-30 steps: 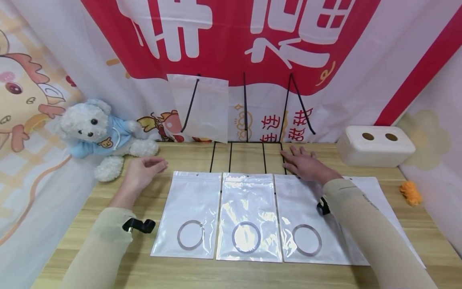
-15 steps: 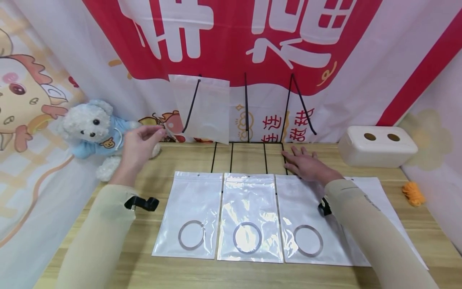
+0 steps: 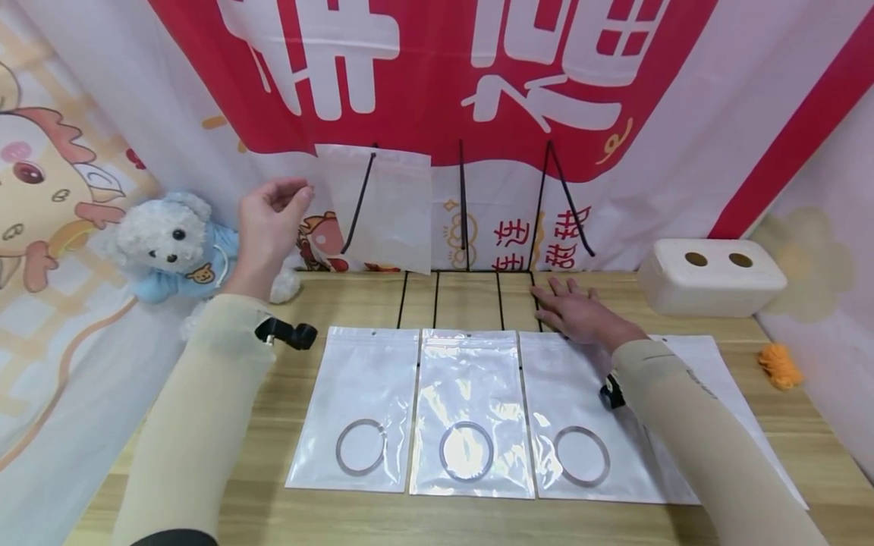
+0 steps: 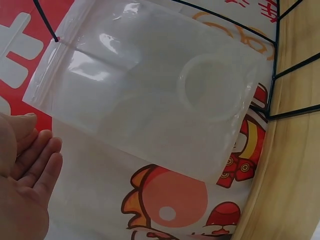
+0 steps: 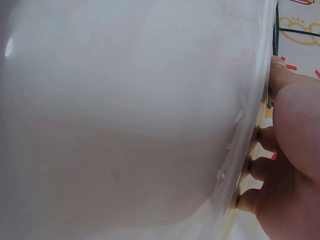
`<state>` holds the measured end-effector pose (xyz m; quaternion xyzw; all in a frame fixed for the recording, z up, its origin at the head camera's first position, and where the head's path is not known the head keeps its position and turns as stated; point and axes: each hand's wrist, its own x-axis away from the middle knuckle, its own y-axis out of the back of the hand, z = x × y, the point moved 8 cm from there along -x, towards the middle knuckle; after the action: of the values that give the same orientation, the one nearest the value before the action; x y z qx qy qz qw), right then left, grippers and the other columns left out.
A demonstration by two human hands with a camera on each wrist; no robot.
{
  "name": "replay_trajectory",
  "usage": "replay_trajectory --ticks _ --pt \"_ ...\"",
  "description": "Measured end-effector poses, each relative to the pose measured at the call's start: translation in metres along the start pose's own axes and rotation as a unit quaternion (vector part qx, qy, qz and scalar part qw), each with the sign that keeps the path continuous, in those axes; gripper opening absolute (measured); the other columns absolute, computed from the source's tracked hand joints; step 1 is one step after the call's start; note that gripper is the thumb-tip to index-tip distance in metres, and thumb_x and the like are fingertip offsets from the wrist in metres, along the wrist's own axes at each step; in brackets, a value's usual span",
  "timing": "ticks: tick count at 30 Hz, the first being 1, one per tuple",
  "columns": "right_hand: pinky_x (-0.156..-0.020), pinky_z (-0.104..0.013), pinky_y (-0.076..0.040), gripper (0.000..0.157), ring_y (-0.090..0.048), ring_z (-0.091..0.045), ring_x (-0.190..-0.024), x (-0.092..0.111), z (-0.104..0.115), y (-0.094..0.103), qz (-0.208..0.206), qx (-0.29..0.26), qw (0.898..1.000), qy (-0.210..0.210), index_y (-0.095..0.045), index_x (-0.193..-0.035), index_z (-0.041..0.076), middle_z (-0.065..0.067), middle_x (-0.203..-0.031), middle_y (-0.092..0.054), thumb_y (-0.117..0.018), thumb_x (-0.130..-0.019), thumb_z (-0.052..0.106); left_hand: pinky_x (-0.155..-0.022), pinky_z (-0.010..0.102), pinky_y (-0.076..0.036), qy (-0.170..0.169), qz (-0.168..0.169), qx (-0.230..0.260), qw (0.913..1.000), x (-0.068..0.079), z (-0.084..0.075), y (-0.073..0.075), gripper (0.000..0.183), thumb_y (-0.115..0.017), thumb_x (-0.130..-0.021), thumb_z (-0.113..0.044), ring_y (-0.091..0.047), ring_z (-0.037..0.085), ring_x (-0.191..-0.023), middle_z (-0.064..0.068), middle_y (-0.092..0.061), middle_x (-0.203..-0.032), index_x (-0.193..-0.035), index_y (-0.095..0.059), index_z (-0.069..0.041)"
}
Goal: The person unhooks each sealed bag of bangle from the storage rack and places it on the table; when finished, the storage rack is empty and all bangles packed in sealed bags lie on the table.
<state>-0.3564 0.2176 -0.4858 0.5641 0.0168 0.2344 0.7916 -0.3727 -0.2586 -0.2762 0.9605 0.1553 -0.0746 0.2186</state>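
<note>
My left hand (image 3: 269,231) is raised beside a clear-white zip bag (image 3: 399,212) that hangs on a black hook (image 3: 358,208). Its fingers are loosely bent and show nothing between them. In the left wrist view, the left hand (image 4: 32,170) is near the bag's zip edge, apart from it, and a round ring outline shows through the hanging bag (image 4: 150,85). My right hand (image 3: 576,311) rests with spread fingers at the back of the table, by the black wire base (image 3: 501,299). A pale bag (image 5: 125,100) fills most of the right wrist view, beside the right hand (image 5: 295,140).
Several white zip bags lie in a row on the wooden table, among them a middle bag (image 3: 471,379) with a ring outline. A plush bear (image 3: 177,243) sits at the left. At the right are a white box (image 3: 710,280) with two holes and an orange bundle (image 3: 780,366).
My left hand has risen from near the table by the bear to beside the hanging bag. The right hand has stayed in place.
</note>
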Motion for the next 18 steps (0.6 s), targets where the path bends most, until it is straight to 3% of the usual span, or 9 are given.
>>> replay_trajectory --ticks 13,18 --pt "-0.126 -0.081 0.007 0.064 0.005 -0.059 -0.163 0.000 0.000 0.001 0.001 0.003 1.000 -0.003 -0.024 -0.173 0.021 -0.026 -0.180 -0.004 -0.040 -0.117 0.046 -0.121 0.029 -0.049 0.010 0.004 -0.005 0.9999 -0.018 -0.024 -0.009 0.044 -0.064 -0.107 -0.044 -0.057 0.016 -0.140 -0.006 -0.062 -0.155 -0.149 -0.064 -0.031" --pt "-0.126 -0.080 0.008 0.064 0.005 -0.058 -0.163 0.001 0.001 0.001 0.003 -0.004 1.000 -0.003 -0.024 -0.174 0.021 -0.026 -0.180 -0.003 -0.041 -0.117 0.045 -0.121 0.031 -0.050 0.003 0.010 -0.011 0.9999 -0.023 -0.028 -0.013 0.044 -0.064 -0.108 -0.041 -0.057 0.018 -0.140 -0.001 -0.061 -0.156 -0.150 -0.064 -0.028"
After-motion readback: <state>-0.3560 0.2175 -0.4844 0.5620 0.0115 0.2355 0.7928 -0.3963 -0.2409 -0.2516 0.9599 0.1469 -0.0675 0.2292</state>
